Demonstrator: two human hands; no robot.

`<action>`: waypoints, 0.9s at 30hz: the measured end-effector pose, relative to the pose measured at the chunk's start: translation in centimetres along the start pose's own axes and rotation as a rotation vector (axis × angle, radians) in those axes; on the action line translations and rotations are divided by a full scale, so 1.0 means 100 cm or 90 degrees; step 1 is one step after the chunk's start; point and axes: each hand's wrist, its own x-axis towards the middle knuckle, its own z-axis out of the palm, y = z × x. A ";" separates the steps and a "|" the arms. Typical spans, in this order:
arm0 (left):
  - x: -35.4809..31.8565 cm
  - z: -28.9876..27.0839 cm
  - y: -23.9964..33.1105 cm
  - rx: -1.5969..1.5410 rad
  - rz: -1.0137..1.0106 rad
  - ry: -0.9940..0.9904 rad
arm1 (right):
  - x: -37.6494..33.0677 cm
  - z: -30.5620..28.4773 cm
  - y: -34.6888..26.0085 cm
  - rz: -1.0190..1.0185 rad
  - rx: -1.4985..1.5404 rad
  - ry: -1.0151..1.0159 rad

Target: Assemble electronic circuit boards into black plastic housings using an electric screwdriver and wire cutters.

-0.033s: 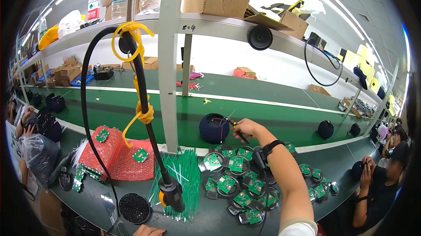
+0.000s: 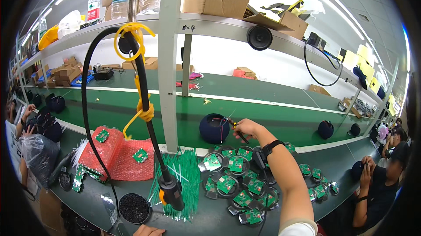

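Note:
My right hand is closed round a pair of pliers or cutters with dark and yellow handles. Their tip reaches the opening of a dark blue round speaker housing, from which thin red and dark wires come out. The housing stands on the green belt beyond the table edge. Low in the picture, my left hand lies at the near table edge, only partly in view; its visible fingers are stretched out and hold nothing. Closest to it is a round dish of small black parts.
Round speakers with green circuit boards crowd the table under my right arm. An electric screwdriver hangs over green cable ties. Red bubble wrap lies left. Co-workers sit at both sides, one person at right.
The hanging screwdriver and its yellow tie have swung very slightly. Both my hands, the pliers or cutters and the round housing look unmoved.

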 end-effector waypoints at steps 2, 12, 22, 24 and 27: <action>0.001 0.000 0.001 0.004 -0.007 -0.006 | -0.002 -0.003 0.002 0.000 0.003 0.003; 0.002 -0.003 0.006 0.002 0.001 -0.003 | -0.005 -0.016 0.013 -0.003 -0.049 0.029; 0.006 -0.001 0.007 -0.003 -0.008 0.002 | 0.000 -0.026 0.027 -0.015 -0.031 0.052; 0.006 -0.002 0.008 -0.002 -0.011 -0.001 | -0.005 -0.026 0.027 -0.012 0.011 0.048; 0.006 -0.002 0.009 0.000 -0.012 0.001 | -0.010 -0.029 0.029 -0.007 0.017 0.051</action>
